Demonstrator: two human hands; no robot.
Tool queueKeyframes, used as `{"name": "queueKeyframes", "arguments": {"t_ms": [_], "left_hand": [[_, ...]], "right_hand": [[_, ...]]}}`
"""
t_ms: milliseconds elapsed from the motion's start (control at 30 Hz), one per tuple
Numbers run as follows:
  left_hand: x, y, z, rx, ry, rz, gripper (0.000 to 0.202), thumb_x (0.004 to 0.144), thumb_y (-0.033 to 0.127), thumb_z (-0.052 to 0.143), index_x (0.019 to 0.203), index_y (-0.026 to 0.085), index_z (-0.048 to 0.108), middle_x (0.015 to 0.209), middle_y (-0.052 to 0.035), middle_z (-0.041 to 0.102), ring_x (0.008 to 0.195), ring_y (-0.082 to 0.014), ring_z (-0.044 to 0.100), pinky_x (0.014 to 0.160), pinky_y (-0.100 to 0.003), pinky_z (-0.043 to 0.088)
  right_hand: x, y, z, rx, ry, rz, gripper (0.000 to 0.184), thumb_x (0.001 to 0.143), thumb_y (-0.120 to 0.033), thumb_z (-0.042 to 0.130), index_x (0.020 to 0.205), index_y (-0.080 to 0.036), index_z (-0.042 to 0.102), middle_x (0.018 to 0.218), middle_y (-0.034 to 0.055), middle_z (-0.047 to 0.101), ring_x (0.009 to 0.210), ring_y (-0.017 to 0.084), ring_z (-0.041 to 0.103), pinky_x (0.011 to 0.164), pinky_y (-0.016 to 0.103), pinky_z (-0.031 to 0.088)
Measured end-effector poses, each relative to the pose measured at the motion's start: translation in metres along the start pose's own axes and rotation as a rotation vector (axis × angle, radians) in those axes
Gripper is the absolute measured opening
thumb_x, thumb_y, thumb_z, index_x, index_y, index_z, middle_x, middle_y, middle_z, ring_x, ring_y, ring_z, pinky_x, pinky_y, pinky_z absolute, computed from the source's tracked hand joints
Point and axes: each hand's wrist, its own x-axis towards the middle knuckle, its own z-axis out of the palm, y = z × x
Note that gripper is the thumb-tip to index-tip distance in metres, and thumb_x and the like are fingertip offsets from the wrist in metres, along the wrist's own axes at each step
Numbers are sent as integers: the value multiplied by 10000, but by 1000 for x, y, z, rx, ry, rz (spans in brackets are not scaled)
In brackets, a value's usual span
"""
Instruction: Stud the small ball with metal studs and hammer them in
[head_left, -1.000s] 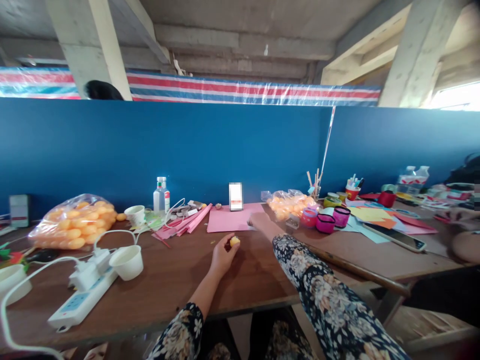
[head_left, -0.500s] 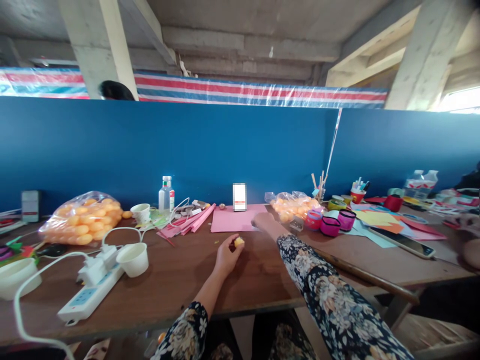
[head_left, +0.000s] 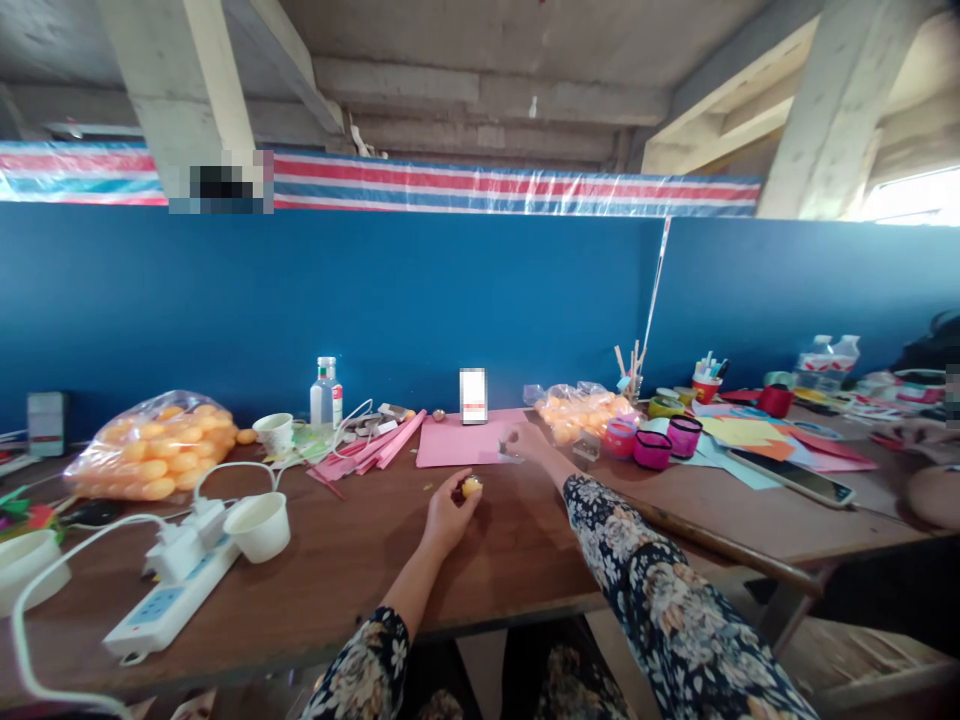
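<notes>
Pinching a small, rounded yellow object (head_left: pixel 472 487) in left hand (head_left: pixel 448 512); cannot tell the grip of right hand (head_left: pixel 523 441) over flat pink paper (head_left: pixel 457 446).

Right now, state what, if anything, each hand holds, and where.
The left hand holds a small, round, yellow object by its left side; whether the right hand holds anything cannot be told.

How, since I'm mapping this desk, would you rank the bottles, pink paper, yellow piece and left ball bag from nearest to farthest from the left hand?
From the left hand, in the head view:
1. Yellow piece: held at its fingertips.
2. Pink paper: just beyond.
3. Bottles: back left, by the partition.
4. Ball bag: farther left.
</notes>
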Motion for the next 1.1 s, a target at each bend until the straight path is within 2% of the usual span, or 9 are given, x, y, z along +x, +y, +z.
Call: {"name": "queueKeyframes", "arguments": {"t_ms": [200,300,367,533,633,700,833,1000,1100], "left_hand": [[0,4,-1,-43,7,-7,442,640,266,607,1063,147,559,964,-82,627,786,-159,601,766,-315,481],[-1,6,-2,-60,10,-16,432,635,227,601,1056,143,553,973,-84,622,801,-158,600,771,-311,479],[-1,6,-2,-77,15,-12,418,628,206,596,1040,146,554,971,-83,622,807,-160,600,766,-312,482],[0,7,-3,-77,22,28,402,627,190,587,1024,146,555,1002,-88,612,855,-173,593,796,-330,474],[0,8,-4,-74,29,20,414,633,199,589,1040,138,543,1039,-104,600,873,-182,593,809,-341,468],[0,9,-4,-64,41,14,418,631,200,594,1040,131,540,1060,-114,592,902,-190,588,822,-344,462],[-1,12,-3,-39,55,4,407,626,197,603,1025,141,547,1061,-104,597,922,-191,585,832,-342,456],[-1,13,-3,-39,77,-19,386,617,197,611,994,133,554,1029,-101,608,891,-182,595,835,-338,453],[-1,11,-3,-48,64,-5,374,621,199,606,985,134,549,1003,-96,614,890,-181,594,833,-336,454]], "right_hand": [[-16,-8,6,447,88,115,108,609,-220,533,662,-134,570,624,16,602,568,104,538,502,176,376],[-33,-21,14,726,64,66,92,647,-208,490,689,-143,540,602,1,570,543,95,524,513,188,407],[-47,-31,19,828,57,36,89,663,-236,498,686,-154,524,578,-15,542,526,94,504,505,200,410],[-73,-47,38,903,51,-59,190,715,-347,491,728,-164,542,569,-16,514,506,105,473,493,227,397],[-78,-48,51,999,57,-20,179,712,-326,496,825,-188,517,629,-4,547,502,111,490,487,234,411],[-79,-47,57,1043,56,1,148,709,-316,500,793,-195,496,622,-8,545,480,105,483,472,230,410],[-82,-45,58,1030,51,14,140,700,-319,518,688,-179,510,584,-9,545,473,99,479,471,225,406],[-84,-46,57,1045,80,5,156,659,-288,565,756,-167,560,625,-2,577,513,107,503,501,232,424],[-85,-48,58,1023,69,-18,123,679,-290,542,722,-176,553,606,-8,559,476,99,481,475,230,418]]}}
